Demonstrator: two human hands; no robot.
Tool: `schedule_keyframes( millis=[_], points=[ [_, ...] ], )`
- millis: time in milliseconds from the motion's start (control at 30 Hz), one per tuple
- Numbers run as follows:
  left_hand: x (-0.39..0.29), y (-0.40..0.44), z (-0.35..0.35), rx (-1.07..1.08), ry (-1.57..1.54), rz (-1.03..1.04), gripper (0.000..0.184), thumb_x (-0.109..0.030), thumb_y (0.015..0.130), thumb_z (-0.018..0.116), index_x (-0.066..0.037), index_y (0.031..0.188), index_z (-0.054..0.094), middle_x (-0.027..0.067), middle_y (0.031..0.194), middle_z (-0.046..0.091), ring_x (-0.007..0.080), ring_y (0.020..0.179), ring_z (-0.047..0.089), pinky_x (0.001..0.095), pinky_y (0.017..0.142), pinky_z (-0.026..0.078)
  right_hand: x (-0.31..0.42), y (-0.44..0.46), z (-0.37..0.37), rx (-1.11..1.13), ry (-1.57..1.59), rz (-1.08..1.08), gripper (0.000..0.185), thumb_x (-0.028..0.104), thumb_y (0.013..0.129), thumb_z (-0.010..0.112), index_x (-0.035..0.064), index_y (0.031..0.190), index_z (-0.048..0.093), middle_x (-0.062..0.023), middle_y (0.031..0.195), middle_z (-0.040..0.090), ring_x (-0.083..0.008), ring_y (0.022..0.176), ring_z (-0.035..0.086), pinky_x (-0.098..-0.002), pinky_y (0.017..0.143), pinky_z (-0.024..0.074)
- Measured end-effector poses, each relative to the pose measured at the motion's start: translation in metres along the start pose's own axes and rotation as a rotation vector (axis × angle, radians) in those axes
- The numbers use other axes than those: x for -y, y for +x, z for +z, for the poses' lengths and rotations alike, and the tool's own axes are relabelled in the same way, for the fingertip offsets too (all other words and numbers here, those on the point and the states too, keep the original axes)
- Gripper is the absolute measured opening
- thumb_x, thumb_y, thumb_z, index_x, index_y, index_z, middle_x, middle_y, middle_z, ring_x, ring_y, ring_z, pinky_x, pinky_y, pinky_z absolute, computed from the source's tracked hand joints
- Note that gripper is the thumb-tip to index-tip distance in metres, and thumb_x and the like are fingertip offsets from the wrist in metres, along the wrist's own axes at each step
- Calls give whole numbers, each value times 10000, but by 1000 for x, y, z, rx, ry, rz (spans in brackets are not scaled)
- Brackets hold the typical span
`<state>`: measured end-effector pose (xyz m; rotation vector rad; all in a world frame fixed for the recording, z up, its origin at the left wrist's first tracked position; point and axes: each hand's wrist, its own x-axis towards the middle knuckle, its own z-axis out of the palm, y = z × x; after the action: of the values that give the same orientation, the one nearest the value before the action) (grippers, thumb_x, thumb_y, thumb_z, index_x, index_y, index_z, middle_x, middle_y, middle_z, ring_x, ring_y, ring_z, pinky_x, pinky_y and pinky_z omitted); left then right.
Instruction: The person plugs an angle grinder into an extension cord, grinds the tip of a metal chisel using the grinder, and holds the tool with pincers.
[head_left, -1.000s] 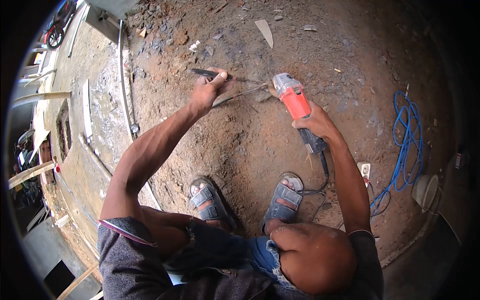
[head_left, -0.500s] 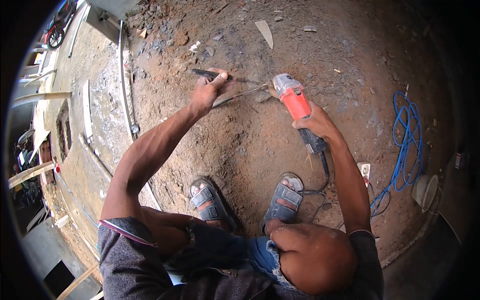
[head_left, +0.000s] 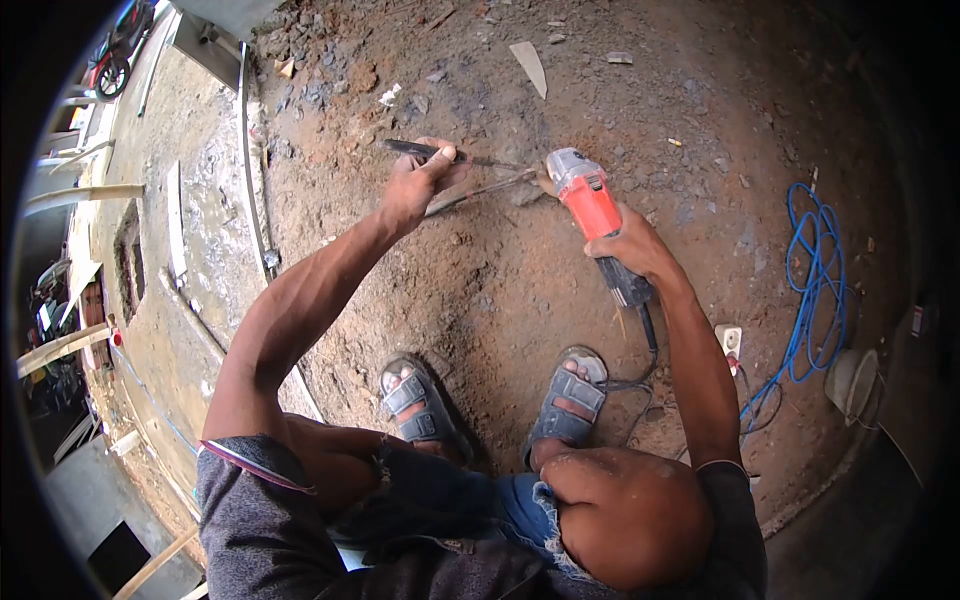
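Note:
My left hand (head_left: pixel 424 180) is closed around one black handle of a long-handled metal tool (head_left: pixel 490 162), and the second handle (head_left: pixel 446 203) slants just below it. The tool's far end meets the head of a red and grey angle grinder (head_left: pixel 590 202). Wrapped round the grinder's body is my right hand (head_left: pixel 630 243), with the black rear part and its cable toward me. The grinder's disc is hard to make out. A flat grey stone (head_left: pixel 526 192) lies on the ground beneath the tool's tip.
Coiled blue cable (head_left: pixel 818 280) and a white socket block (head_left: pixel 730 340) lie on the right. A pale pointed shard (head_left: pixel 529 67) lies ahead. Long pale strips (head_left: pixel 246 160) run along the left. My sandalled feet (head_left: pixel 575 395) stand below the tools.

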<state>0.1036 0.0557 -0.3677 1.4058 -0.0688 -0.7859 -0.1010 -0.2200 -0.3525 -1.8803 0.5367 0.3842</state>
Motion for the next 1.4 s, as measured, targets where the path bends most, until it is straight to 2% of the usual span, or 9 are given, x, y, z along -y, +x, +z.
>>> schedule_keyframes(
  millis=[600,700,1000,1133,1400],
  points=[
    [-2,-3,1,8,0,5,170,-223,1012,569,-64,1068,541,122,1090,653,198,992,668,337,940,567,3,0,-4,9,-32,-18,470,195,623,801,30,1033,642,-81,895,671,-219,835,635,-349,796,491],
    [-1,-1,1,-8,-31,2,172,-149,993,592,-28,1106,545,144,1074,674,221,960,681,363,890,584,4,1,-4,24,-31,-17,475,188,627,799,27,1045,640,-82,900,670,-221,843,636,-349,802,490],
    [0,-1,0,-19,-26,3,161,-155,999,584,-35,1099,544,138,1072,673,215,951,680,355,897,583,4,-1,-4,19,-64,25,546,203,622,805,23,1108,632,-100,965,683,-235,896,645,-351,830,491],
    [-1,-1,0,12,7,4,166,-216,1016,559,-62,1074,539,122,1084,657,192,1003,666,333,936,572,-3,1,-3,15,-31,10,594,221,609,813,17,1134,626,-115,985,686,-243,912,651,-350,839,491],
    [0,0,0,-2,26,0,164,-209,1015,560,-59,1076,535,132,1098,658,201,1008,668,339,937,574,-1,0,-3,22,-47,13,578,211,615,808,13,1128,628,-122,981,683,-247,907,648,-352,834,491]
  ],
)
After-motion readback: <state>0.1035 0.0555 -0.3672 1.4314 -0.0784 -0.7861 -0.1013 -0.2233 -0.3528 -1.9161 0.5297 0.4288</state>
